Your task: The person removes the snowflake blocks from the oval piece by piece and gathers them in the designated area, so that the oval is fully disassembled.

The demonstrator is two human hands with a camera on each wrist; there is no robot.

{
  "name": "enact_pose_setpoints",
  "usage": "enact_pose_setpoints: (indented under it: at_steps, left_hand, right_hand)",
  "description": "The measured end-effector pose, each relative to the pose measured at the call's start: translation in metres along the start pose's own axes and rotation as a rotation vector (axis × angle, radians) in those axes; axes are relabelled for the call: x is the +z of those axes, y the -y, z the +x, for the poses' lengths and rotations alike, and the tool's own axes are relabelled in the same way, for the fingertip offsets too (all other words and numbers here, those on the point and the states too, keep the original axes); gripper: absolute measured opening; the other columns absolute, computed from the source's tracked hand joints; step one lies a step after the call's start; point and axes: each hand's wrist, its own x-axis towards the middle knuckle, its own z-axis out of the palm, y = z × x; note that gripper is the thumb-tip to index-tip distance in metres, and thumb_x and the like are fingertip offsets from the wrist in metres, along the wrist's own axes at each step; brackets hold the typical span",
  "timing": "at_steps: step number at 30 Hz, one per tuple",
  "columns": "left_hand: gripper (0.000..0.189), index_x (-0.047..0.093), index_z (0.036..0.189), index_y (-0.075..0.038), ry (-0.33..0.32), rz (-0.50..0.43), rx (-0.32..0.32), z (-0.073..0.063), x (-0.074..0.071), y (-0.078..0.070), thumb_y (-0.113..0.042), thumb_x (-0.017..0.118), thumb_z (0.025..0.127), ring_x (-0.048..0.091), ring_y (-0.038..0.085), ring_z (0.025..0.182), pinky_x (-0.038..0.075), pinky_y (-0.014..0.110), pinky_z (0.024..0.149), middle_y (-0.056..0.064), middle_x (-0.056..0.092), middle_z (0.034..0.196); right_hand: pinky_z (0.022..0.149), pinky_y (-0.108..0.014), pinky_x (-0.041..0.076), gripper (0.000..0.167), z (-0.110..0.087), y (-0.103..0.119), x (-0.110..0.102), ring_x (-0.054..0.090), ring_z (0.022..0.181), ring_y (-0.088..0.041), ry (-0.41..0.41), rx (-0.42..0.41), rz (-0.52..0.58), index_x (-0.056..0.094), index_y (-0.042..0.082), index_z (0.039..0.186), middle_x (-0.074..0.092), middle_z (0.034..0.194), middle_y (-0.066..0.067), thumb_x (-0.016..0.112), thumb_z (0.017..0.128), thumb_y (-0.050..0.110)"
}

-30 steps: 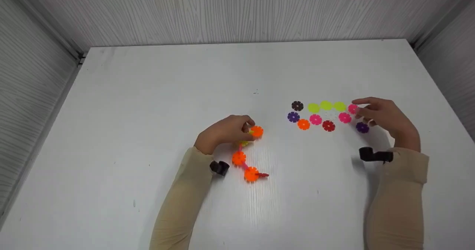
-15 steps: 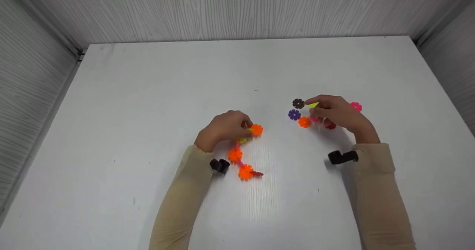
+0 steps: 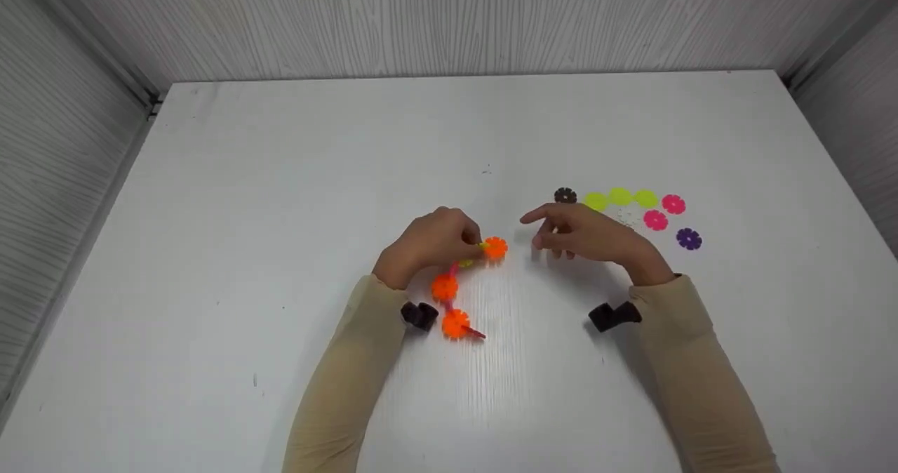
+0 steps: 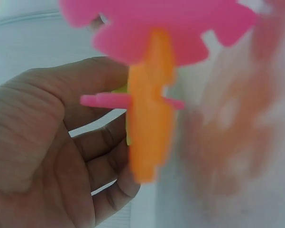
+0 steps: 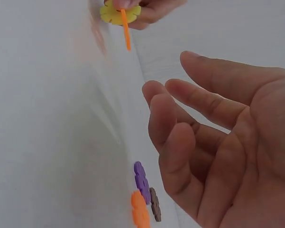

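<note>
My left hand (image 3: 435, 238) pinches a yellow notched disc (image 5: 113, 15) in a chain of interlocking plastic discs. An orange disc (image 3: 496, 248) sticks out at the upper end, to the right of the fingertips. Below the hand hang two more orange discs, a middle one (image 3: 444, 288) and a lower one (image 3: 455, 323), joined by pink ones, with a red disc (image 3: 476, 333) at the tail. Close up in the left wrist view, a pink disc (image 4: 156, 28) is slotted into an orange one (image 4: 149, 137). My right hand (image 3: 589, 234), holding nothing, hovers with loosely bent fingers between chain and loose discs.
Loose discs lie flat to the right: a dark brown one (image 3: 565, 194), several yellow ones (image 3: 621, 196), pink ones (image 3: 656, 220) and a purple one (image 3: 689, 238). Beside the brown disc, the right wrist view shows another purple disc (image 5: 141, 183) and an orange disc (image 5: 140, 210).
My right hand has swept left from the far-right pink discs, over the loose discs, toward the chain. The left hand keeps its pinch while the chain's lower end has swung slightly left.
</note>
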Motion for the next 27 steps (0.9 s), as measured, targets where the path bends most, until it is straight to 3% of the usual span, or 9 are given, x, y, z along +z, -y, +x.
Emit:
enact_pose_setpoints:
  at_steps: [5,14,20,27]
  left_hand:
    - [0.018,0.071,0.08,-0.011,0.003,-0.015,0.053,0.0,0.001,-0.004,-0.023,0.064,0.09,0.046,0.012,0.065,0.036,0.025,0.059,-0.004,0.052,0.067]
    - [0.017,0.07,0.08,-0.01,-0.027,-0.066,0.159,0.002,0.003,-0.006,-0.02,0.062,0.091,0.045,0.012,0.062,0.036,0.024,0.059,-0.004,0.049,0.064]
    - [0.016,0.07,0.08,-0.011,-0.038,-0.047,0.171,0.001,0.005,-0.006,-0.019,0.061,0.091,0.045,0.012,0.064,0.035,0.024,0.059,-0.004,0.051,0.067]
    - [0.017,0.073,0.087,-0.009,-0.071,0.011,0.199,0.0,0.004,-0.007,-0.017,0.059,0.092,0.05,0.013,0.073,0.04,0.025,0.065,-0.001,0.063,0.083]
  right_hand:
    - [0.071,-0.027,0.05,0.041,0.004,0.012,0.014,0.061,0.079,-0.02,0.048,-0.001,-0.062,0.054,0.011,0.134,0.066,0.103,-0.011,0.061,0.094,0.022]
    - [0.073,-0.028,0.049,0.041,0.006,0.022,0.024,0.057,0.086,-0.02,-0.016,-0.026,-0.131,0.059,0.015,0.129,0.065,0.103,-0.007,0.068,0.09,0.024]
    - [0.071,-0.028,0.049,0.041,0.006,0.021,0.026,0.056,0.083,-0.02,-0.03,-0.017,-0.137,0.062,0.015,0.128,0.065,0.101,-0.005,0.069,0.089,0.025]
    - [0.069,-0.027,0.049,0.038,0.004,0.021,0.028,0.056,0.081,-0.02,-0.06,-0.053,-0.137,0.062,0.013,0.127,0.066,0.099,-0.006,0.068,0.09,0.02]
